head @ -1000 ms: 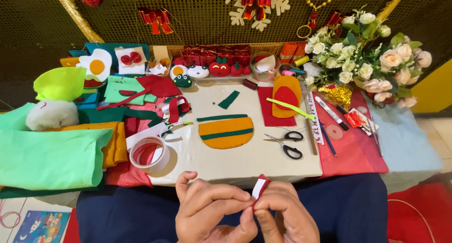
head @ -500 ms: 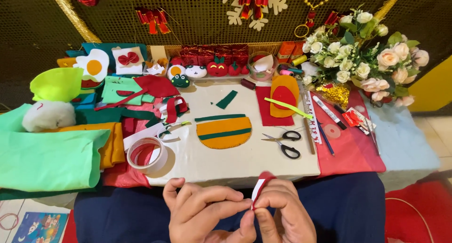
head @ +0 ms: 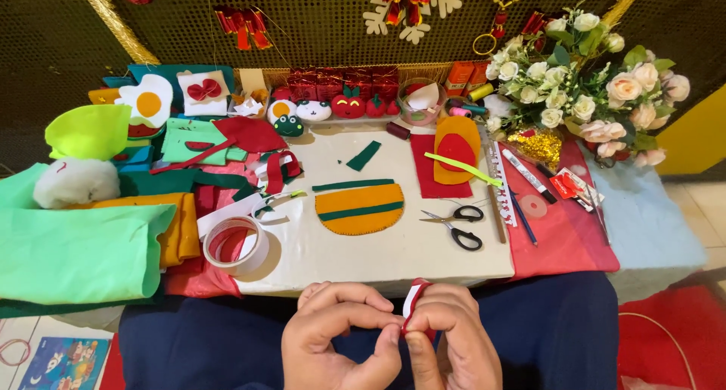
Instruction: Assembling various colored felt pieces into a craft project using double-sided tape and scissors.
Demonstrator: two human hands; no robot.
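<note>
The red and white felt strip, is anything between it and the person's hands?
Nothing visible. The left hand and right hand both pinch the red and white felt strip directly, above the lap and near the table edge.

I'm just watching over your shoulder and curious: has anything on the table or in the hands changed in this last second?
Very little. The left hand and right hand stay pinched together on the small red-and-white felt piece, only shifting their fingers slightly. Nothing was picked up or let go. The scissors, tape roll and orange felt half-round lie where they were.
</note>
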